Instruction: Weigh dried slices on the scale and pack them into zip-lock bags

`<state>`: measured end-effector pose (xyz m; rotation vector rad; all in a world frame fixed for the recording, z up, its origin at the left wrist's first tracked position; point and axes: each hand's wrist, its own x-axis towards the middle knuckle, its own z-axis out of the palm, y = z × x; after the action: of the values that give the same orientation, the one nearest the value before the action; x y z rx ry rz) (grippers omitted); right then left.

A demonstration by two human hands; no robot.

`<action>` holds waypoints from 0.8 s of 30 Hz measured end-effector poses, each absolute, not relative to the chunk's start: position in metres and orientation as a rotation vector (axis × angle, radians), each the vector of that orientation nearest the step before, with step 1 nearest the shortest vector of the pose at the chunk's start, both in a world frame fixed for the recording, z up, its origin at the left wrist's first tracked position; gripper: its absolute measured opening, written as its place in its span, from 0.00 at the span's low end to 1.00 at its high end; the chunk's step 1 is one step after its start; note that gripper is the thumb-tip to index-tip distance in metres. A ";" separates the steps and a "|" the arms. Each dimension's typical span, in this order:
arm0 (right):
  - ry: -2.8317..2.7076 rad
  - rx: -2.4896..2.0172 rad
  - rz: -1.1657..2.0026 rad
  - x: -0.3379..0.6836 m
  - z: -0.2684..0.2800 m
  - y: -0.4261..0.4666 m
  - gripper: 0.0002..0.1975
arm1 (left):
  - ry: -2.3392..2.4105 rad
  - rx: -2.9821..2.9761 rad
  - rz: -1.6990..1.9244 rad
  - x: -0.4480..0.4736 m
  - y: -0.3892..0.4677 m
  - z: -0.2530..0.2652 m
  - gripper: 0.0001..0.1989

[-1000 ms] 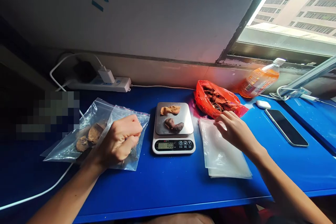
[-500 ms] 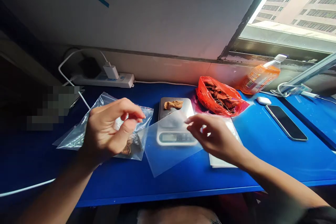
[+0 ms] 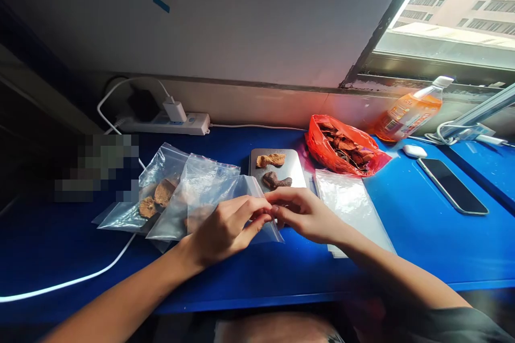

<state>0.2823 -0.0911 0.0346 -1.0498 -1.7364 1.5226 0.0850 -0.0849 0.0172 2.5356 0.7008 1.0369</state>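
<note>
A clear plastic zip bag [image 3: 250,187] hangs between my two hands in front of the scale. My left hand [image 3: 231,223] pinches its mouth edge with thumb and forefinger. Closed on the same edge, my right hand [image 3: 311,215] meets the left fingertips. Behind them is a small scale [image 3: 298,163], its display covered by my right hand. On its plate lie a light brown dried piece [image 3: 271,160] and a dark brown, knobbly dried piece [image 3: 277,180]. Filled clear bags [image 3: 171,228] overlap at the left, with dried brown slices [image 3: 164,193] showing inside one.
A stack of flat clear bags [image 3: 358,211] lies right of the scale. Behind it sits a red plastic bag [image 3: 316,142] of dried brown pieces. Farther right are an orange drink bottle [image 3: 412,112], a white case [image 3: 414,151] and a phone [image 3: 453,185]. A power strip [image 3: 193,124] runs along the wall.
My hands have come together at the bag's edge; the left moved right and down. The bag has shifted left, uncovering the dark piece on the scale. The view has shifted slightly.
</note>
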 end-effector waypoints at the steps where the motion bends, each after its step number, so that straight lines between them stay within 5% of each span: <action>1: -1.726 -1.053 1.500 0.281 0.031 -0.094 0.10 | 0.689 2.530 1.019 0.084 -0.086 0.017 0.10; 6: -1.691 -1.094 1.322 0.274 0.025 -0.106 0.09 | 0.603 2.597 0.930 0.084 -0.086 0.020 0.04; 11: -1.626 -1.117 1.227 0.269 0.026 -0.112 0.08 | 0.613 2.815 0.781 0.084 -0.084 0.028 0.10; 24: -2.313 -1.128 0.520 0.278 0.018 -0.118 0.10 | 0.678 2.953 0.605 0.061 -0.093 0.056 0.13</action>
<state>0.2782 -0.1181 0.0177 -1.1282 -2.3133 0.5205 0.0613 -0.0933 0.0564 2.9527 0.6783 0.6054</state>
